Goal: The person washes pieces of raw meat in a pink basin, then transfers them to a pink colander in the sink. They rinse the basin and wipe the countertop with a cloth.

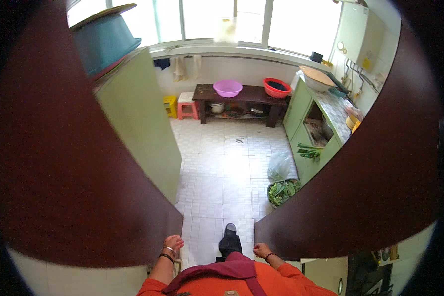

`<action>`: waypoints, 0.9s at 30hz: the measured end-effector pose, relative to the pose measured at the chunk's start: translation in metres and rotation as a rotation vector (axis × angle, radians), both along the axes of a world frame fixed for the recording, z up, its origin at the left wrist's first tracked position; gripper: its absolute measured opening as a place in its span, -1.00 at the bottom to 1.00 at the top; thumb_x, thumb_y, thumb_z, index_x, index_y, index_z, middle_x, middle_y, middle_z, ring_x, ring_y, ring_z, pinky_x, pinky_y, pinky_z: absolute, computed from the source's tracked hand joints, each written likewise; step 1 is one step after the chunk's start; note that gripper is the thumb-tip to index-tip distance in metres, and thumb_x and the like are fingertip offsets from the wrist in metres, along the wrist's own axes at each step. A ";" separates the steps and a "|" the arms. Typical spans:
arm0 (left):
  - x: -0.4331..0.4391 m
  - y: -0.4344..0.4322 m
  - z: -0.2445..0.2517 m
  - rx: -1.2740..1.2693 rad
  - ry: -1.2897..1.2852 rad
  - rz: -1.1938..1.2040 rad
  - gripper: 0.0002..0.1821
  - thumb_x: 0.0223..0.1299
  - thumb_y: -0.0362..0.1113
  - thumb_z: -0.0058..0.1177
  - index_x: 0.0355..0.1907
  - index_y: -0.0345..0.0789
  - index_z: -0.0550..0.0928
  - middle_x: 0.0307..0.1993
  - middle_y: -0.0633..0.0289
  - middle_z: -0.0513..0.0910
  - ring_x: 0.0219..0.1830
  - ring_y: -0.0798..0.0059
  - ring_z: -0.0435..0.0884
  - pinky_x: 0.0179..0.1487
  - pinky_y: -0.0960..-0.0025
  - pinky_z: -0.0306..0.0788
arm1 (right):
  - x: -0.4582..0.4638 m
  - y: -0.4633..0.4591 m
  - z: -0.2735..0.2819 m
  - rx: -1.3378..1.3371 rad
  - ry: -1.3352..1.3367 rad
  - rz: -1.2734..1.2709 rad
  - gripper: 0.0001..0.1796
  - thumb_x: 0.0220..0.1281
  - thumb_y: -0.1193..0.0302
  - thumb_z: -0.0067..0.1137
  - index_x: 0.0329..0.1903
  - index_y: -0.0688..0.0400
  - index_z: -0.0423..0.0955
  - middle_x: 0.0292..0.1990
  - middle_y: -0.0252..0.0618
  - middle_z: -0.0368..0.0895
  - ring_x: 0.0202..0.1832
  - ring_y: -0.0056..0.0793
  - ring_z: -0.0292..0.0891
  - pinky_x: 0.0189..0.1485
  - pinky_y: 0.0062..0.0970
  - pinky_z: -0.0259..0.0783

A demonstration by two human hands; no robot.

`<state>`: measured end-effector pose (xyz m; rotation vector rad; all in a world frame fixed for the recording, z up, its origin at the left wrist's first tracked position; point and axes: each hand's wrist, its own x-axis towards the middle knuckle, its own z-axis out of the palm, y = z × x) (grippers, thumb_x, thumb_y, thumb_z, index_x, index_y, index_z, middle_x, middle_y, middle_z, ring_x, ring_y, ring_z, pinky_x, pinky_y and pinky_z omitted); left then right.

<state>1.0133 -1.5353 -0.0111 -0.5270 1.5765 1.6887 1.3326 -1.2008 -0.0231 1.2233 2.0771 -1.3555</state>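
Note:
Low in the picture, my left hand (pixel 174 243) hangs beside the left dark brown door-frame panel (pixel 107 185), its fingers loosely bent and no object visible in them. My right hand (pixel 261 251), fingers curled in and with nothing seen in it, is near the lower edge of the right dark brown panel (pixel 340 192). Between the hands, one foot in a black shoe (pixel 230 240) is forward on the pale tiled floor (pixel 211 166). A plastic bag (pixel 279 166) and a container of leafy green vegetables (pixel 282 192) stand on the floor ahead to the right.
A low dark wooden bench (pixel 240 101) along the far wall bears a purple basin (pixel 228 88) and a red basin (pixel 277 88). Pink (pixel 186 107) and yellow (pixel 169 106) stools stand beside it. Green cabinets (pixel 299 111) line the right; a green cabinet (pixel 140 118) is at left.

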 end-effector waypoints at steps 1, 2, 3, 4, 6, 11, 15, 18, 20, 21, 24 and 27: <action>-0.011 0.014 -0.004 0.035 -0.024 0.021 -0.78 0.16 -0.35 0.02 -0.17 -0.41 0.46 -0.38 0.07 0.54 -0.36 0.18 0.60 -0.30 0.14 0.58 | -0.018 0.016 -0.004 0.012 0.003 0.013 -0.71 0.08 0.30 0.07 -0.26 0.26 0.59 -0.43 -0.10 0.65 -0.47 -0.36 0.60 -0.33 -0.40 0.51; -0.019 0.023 -0.009 0.053 -0.039 0.035 -0.77 0.18 -0.32 0.00 -0.17 -0.41 0.46 -0.37 0.06 0.54 -0.35 0.14 0.59 -0.27 0.10 0.58 | -0.034 0.031 -0.007 0.032 -0.004 0.033 -0.71 0.08 0.30 0.07 -0.27 0.27 0.59 -0.44 -0.10 0.65 -0.47 -0.37 0.60 -0.34 -0.40 0.51; -0.027 0.033 -0.017 0.052 -0.092 0.077 -0.76 0.19 -0.30 -0.02 -0.17 -0.42 0.45 -0.36 0.04 0.54 -0.33 0.11 0.59 -0.24 0.06 0.57 | -0.051 0.049 -0.011 0.058 -0.003 0.063 -0.71 0.08 0.30 0.07 -0.28 0.28 0.58 -0.44 -0.11 0.65 -0.47 -0.38 0.60 -0.35 -0.41 0.51; -0.035 0.039 -0.021 -0.022 -0.135 -0.029 -0.77 0.21 -0.25 -0.05 -0.18 -0.38 0.47 -0.35 0.02 0.54 -0.32 0.06 0.58 -0.20 0.05 0.55 | -0.067 0.067 -0.013 -0.060 -0.003 -0.069 -0.73 0.07 0.33 0.05 -0.30 0.27 0.58 -0.50 -0.15 0.64 -0.49 -0.41 0.59 -0.38 -0.42 0.51; -0.048 0.046 -0.028 -0.183 -0.270 -0.160 -0.77 0.23 -0.21 -0.07 -0.20 -0.33 0.49 -0.35 0.02 0.54 -0.32 0.02 0.57 -0.18 0.04 0.52 | -0.109 0.107 -0.018 -0.050 0.023 -0.071 -0.75 0.05 0.34 0.06 -0.33 0.26 0.58 -0.57 -0.21 0.60 -0.54 -0.43 0.56 -0.46 -0.41 0.48; -0.094 0.066 -0.029 -0.312 -0.342 -0.089 -0.82 0.21 -0.24 -0.07 -0.26 -0.30 0.50 -0.40 0.08 0.53 -0.39 0.10 0.55 -0.26 0.10 0.52 | -0.215 0.213 0.002 0.067 0.045 0.057 -0.79 0.07 0.37 0.04 -0.36 0.26 0.55 -0.60 -0.24 0.56 -0.58 -0.47 0.53 -0.53 -0.47 0.46; -0.140 0.102 -0.035 -0.326 -0.362 -0.020 -0.86 0.19 -0.26 -0.07 -0.31 -0.27 0.51 -0.45 0.13 0.52 -0.45 0.17 0.54 -0.32 0.14 0.51 | -0.297 0.279 0.018 0.020 0.168 -0.147 -0.78 0.07 0.40 0.04 -0.32 0.28 0.57 -0.51 -0.14 0.62 -0.54 -0.40 0.59 -0.47 -0.45 0.52; -0.186 0.143 -0.044 -0.313 -0.368 0.002 -0.88 0.18 -0.27 -0.07 -0.35 -0.25 0.51 -0.48 0.17 0.51 -0.49 0.22 0.53 -0.36 0.18 0.51 | -0.349 0.320 0.007 0.013 0.124 -0.145 -0.78 0.11 0.39 0.04 -0.29 0.29 0.53 -0.51 -0.19 0.60 -0.54 -0.47 0.57 -0.55 -0.51 0.47; -0.226 0.177 -0.050 -0.299 -0.360 -0.011 -0.89 0.17 -0.28 -0.07 -0.37 -0.24 0.51 -0.51 0.20 0.51 -0.52 0.26 0.52 -0.40 0.20 0.51 | -0.371 0.340 -0.003 0.048 0.031 -0.077 -0.78 0.11 0.38 0.04 -0.31 0.29 0.53 -0.56 -0.19 0.59 -0.54 -0.47 0.57 -0.54 -0.47 0.48; -0.250 0.196 -0.052 -0.292 -0.349 -0.021 -0.90 0.17 -0.28 -0.07 -0.38 -0.23 0.52 -0.52 0.21 0.51 -0.54 0.27 0.52 -0.41 0.21 0.51 | -0.377 0.351 -0.004 0.032 -0.047 0.035 -0.77 0.11 0.35 0.05 -0.33 0.27 0.54 -0.56 -0.20 0.60 -0.53 -0.46 0.58 -0.49 -0.44 0.51; -0.324 0.253 -0.059 -0.276 -0.273 -0.075 -0.91 0.16 -0.30 -0.07 -0.42 -0.21 0.52 -0.55 0.25 0.50 -0.58 0.33 0.51 -0.46 0.25 0.51 | -0.392 0.376 -0.002 0.177 -0.122 0.317 -0.65 0.06 0.18 0.00 -0.42 0.22 0.60 -0.57 -0.12 0.62 -0.50 -0.29 0.59 -0.27 -0.33 0.51; -0.406 0.322 -0.068 -0.345 -0.178 -0.216 -0.85 0.18 -0.24 -0.03 -0.40 -0.26 0.54 -0.47 0.12 0.60 -0.34 0.24 0.66 -0.40 0.21 0.56 | -0.415 0.405 0.006 0.001 -0.061 -0.151 -0.78 0.06 0.35 0.09 -0.39 0.26 0.59 -0.55 -0.18 0.63 -0.55 -0.42 0.58 -0.44 -0.40 0.52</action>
